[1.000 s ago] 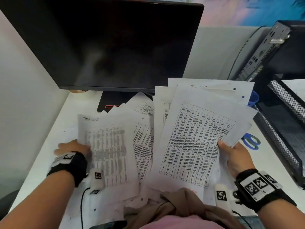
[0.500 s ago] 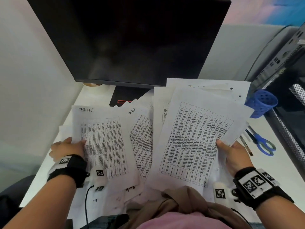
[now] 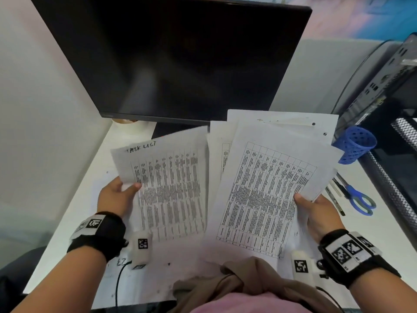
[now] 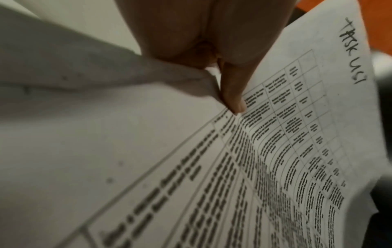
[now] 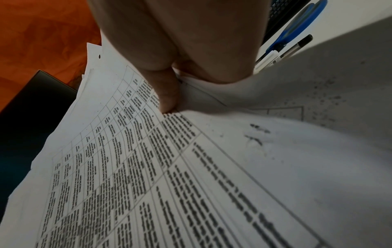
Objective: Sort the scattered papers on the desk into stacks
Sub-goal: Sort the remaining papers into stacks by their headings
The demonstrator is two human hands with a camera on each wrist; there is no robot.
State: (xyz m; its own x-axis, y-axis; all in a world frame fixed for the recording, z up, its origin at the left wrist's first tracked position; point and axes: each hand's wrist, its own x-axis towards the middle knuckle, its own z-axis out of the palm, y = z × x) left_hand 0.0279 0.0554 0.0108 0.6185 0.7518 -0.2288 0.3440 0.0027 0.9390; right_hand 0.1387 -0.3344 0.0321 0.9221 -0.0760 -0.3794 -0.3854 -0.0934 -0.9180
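A white worktop [image 3: 74, 213] runs from the near edge to a pale grey partition [image 3: 316, 73] at the far side. A plain off-white wall [image 3: 38, 114] closes the left. A dark, switched-off monitor [image 3: 180, 57] stands at the far middle, tilted in this view. On the right stand a black computer case [image 3: 388, 86] and a black mesh tray [image 3: 404, 177]. Above the partition, the far wall shows blue and pink. The light is soft and even.

A sheaf of white printed table sheets [image 5: 148, 167] is pinched by the right hand [image 5: 180, 42], thumb pressed on top. Blue-handled scissors [image 5: 297, 26] and a black-capped pen [image 5: 297, 47] are seen on the white surface [image 5: 360, 10].
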